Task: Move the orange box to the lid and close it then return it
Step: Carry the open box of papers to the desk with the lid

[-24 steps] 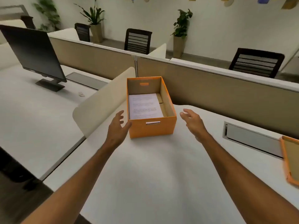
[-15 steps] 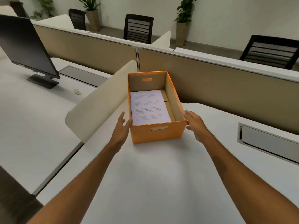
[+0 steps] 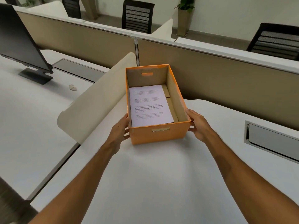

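An open orange box stands on the white desk, close to the beige back partition. Inside it lies a printed white sheet on the cardboard floor. My left hand presses against the box's left wall near the front corner. On the opposite wall my right hand holds the front right corner, so the box is gripped between both palms. The lid is out of view.
A curved cream divider rises just left of the box. Left of it, on the adjoining desk, are a dark monitor and a crumpled scrap. A metal cable tray is set into the desk at right. Black chairs stand behind the partition.
Both hands closed in from beside the box until they clasped its side walls. The view tilted down and nearer, and the orange lid at the right edge left the frame.
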`<action>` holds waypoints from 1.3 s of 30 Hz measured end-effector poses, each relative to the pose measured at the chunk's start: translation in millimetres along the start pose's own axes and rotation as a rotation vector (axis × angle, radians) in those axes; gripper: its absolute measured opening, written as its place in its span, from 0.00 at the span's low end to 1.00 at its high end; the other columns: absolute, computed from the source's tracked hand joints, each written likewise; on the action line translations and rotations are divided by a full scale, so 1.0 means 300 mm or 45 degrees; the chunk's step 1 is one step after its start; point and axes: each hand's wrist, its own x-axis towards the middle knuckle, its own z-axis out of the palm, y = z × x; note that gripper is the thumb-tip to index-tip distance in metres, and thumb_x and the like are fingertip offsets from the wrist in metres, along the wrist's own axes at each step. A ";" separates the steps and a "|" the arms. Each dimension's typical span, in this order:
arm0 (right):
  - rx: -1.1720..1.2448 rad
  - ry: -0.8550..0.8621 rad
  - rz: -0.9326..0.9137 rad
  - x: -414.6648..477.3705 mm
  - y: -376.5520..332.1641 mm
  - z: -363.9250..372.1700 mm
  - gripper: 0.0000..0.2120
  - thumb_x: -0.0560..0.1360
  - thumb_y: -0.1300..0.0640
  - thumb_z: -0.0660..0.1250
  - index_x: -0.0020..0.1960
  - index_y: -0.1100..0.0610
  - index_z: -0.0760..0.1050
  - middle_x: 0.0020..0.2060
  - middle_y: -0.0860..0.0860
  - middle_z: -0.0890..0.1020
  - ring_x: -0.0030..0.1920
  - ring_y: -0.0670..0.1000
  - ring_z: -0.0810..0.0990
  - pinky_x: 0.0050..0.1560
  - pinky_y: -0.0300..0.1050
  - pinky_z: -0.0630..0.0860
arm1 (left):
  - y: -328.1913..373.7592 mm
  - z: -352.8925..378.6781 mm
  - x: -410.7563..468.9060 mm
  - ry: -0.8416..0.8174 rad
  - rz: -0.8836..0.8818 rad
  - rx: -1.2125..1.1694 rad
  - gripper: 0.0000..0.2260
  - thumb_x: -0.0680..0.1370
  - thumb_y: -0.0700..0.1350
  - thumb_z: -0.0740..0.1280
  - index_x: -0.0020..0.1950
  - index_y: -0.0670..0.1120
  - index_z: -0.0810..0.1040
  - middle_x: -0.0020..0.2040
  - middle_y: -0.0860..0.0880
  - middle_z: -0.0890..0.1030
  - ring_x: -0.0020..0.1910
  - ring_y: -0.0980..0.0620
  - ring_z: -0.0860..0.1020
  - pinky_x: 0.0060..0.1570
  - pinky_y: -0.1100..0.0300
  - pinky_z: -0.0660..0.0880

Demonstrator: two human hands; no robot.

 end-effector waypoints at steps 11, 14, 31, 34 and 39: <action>0.044 0.036 -0.038 -0.238 0.021 -0.131 0.16 0.78 0.39 0.62 0.61 0.41 0.80 0.55 0.45 0.85 0.59 0.53 0.81 0.48 0.51 0.78 | 0.007 0.083 -0.181 -0.112 0.062 0.007 0.28 0.71 0.70 0.65 0.70 0.66 0.72 0.61 0.57 0.83 0.60 0.49 0.82 0.57 0.48 0.80; 0.081 0.049 -0.062 -0.352 0.038 -0.205 0.15 0.77 0.38 0.64 0.59 0.40 0.81 0.56 0.44 0.85 0.62 0.53 0.79 0.55 0.58 0.78 | -0.004 0.145 -0.265 -0.091 0.107 0.000 0.25 0.77 0.63 0.64 0.74 0.60 0.71 0.63 0.54 0.82 0.60 0.46 0.81 0.56 0.47 0.80; 0.262 0.261 -0.092 -1.075 0.289 -0.590 0.22 0.77 0.43 0.67 0.69 0.46 0.75 0.61 0.47 0.83 0.64 0.54 0.79 0.58 0.76 0.73 | -0.124 0.503 -0.749 -0.263 0.152 0.089 0.23 0.77 0.60 0.67 0.71 0.59 0.74 0.61 0.53 0.83 0.57 0.46 0.82 0.46 0.51 0.82; 0.298 0.338 -0.083 -1.182 0.347 -0.617 0.22 0.76 0.43 0.67 0.69 0.46 0.75 0.62 0.47 0.82 0.65 0.55 0.78 0.58 0.75 0.73 | -0.144 0.549 -0.811 -0.320 0.154 0.126 0.21 0.78 0.59 0.66 0.71 0.59 0.74 0.60 0.54 0.83 0.57 0.47 0.82 0.45 0.51 0.82; 0.388 0.427 -0.077 -1.362 0.445 -0.625 0.21 0.76 0.45 0.69 0.68 0.48 0.76 0.57 0.48 0.85 0.63 0.55 0.79 0.55 0.70 0.77 | -0.190 0.578 -0.915 -0.418 0.172 0.142 0.19 0.79 0.54 0.66 0.71 0.58 0.75 0.62 0.52 0.83 0.58 0.45 0.81 0.52 0.45 0.81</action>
